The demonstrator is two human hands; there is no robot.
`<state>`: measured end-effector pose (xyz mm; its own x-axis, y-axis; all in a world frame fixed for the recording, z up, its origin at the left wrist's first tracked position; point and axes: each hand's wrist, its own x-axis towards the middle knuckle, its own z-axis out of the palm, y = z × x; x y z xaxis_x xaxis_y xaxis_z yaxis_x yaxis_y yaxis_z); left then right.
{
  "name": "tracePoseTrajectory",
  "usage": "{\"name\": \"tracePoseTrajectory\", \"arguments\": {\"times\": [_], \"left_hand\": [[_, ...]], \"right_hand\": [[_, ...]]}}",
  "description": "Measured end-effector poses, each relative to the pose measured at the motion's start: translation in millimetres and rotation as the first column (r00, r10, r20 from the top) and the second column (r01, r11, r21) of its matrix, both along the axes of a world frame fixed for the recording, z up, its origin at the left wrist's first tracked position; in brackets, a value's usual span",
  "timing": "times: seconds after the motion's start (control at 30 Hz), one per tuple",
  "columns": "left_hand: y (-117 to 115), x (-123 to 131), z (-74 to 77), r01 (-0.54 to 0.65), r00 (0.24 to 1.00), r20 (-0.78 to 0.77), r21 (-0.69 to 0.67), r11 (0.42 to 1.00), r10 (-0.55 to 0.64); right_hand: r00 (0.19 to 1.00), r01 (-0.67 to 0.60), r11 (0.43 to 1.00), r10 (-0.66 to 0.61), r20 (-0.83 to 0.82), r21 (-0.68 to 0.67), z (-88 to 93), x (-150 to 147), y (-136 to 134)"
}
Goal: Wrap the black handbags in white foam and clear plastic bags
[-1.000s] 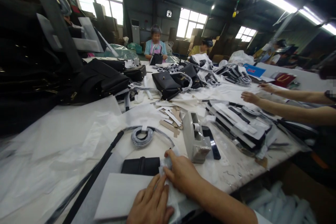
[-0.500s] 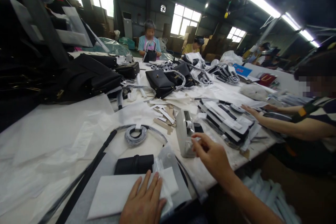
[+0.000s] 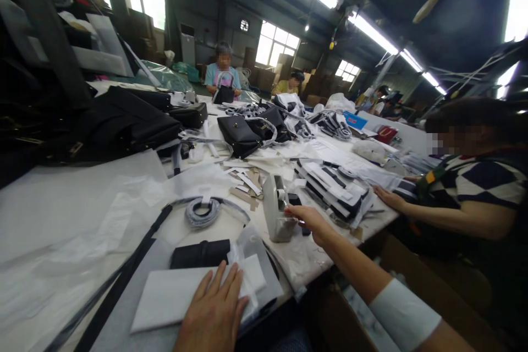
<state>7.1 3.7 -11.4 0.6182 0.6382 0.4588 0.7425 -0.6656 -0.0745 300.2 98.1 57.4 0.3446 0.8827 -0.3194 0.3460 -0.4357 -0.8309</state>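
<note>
My left hand lies flat with fingers spread, resting on a folded white sheet and some clear film. Just beyond it is a black flap or small pouch, surrounded by translucent wrapping. A black strap runs along the left side, and a plastic-wrapped coil of strap lies above. My right hand is at the front of a grey tape dispenser, thumb and fingers pinched on the tape end. The strip itself is barely visible.
Paper and card scraps lie behind the dispenser. A stack of wrapped black-and-white pieces stands right of it. Black handbags are farther back, others piled left. A co-worker's hand works at the right; other people sit beyond.
My right hand has moved from beside the tape dispenser onto its front, its fingers closing into a pinch. My left hand stays on the white sheet. The view has shifted to the right.
</note>
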Motion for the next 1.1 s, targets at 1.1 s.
{"name": "tracePoseTrajectory", "arguments": {"times": [1.1], "left_hand": [[5.0,-2.2,-1.5,0.03,0.997,0.071,0.103,0.994,-0.037]], "right_hand": [[0.984,0.095,0.963,-0.052,-0.171,0.252,-35.6,-15.8,-74.4]]}}
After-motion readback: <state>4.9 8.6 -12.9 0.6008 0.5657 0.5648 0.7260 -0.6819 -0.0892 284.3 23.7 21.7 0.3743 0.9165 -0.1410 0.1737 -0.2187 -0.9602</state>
